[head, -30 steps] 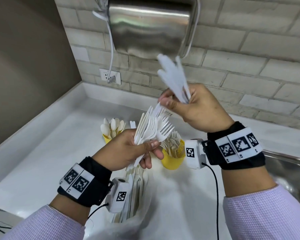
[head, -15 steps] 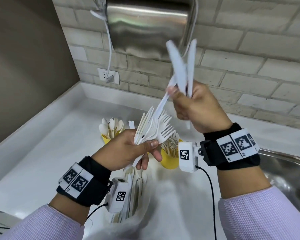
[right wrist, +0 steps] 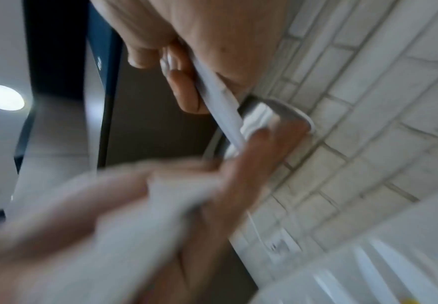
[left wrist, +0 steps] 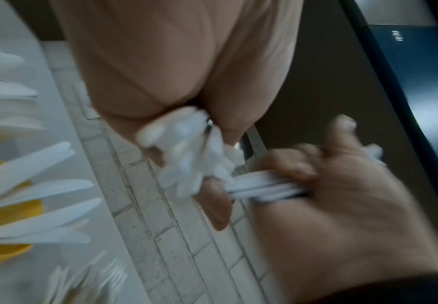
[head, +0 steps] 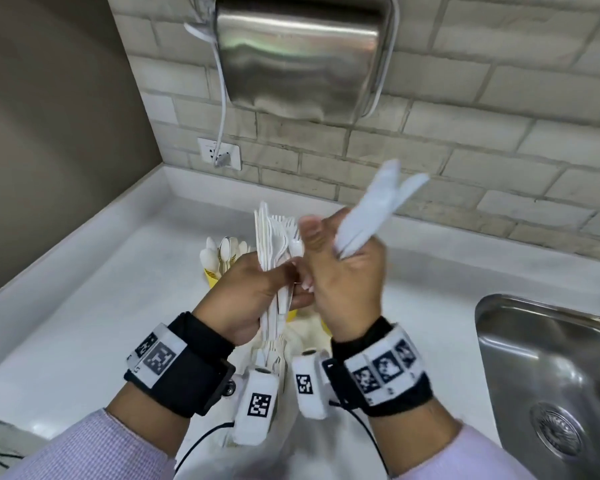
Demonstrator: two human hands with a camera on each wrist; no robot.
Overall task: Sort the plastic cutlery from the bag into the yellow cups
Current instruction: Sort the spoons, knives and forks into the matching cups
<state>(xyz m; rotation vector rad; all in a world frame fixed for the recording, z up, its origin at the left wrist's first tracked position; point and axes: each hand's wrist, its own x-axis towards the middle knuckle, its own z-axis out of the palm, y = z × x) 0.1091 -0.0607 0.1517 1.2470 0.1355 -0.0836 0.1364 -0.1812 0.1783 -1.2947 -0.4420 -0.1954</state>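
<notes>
My left hand (head: 257, 289) grips a bundle of white plastic forks (head: 274, 240), held upright over the counter. My right hand (head: 340, 271) presses close against it and holds a bunch of white knives (head: 371, 209) that fan up to the right. A yellow cup (head: 211, 276) with spoons (head: 224, 249) stands behind the left hand. In the left wrist view a yellow cup (left wrist: 10, 209) holds knives (left wrist: 43, 191), and the left hand (left wrist: 303, 185) clutches fork handles (left wrist: 262, 189). The right wrist view is blurred, with knives (right wrist: 161, 205) in the palm. The bag (head: 278, 362) with cutlery lies under my wrists.
A steel sink (head: 551, 375) is set into the white counter (head: 101, 306) at the right. A steel wall unit (head: 302, 53) hangs on the brick wall above, its cord running to an outlet (head: 219, 154). A brown wall closes the left side.
My right hand has dropped with the knives, tilting them to the right, and moved in against the left hand. The left hand has turned the forks more upright.
</notes>
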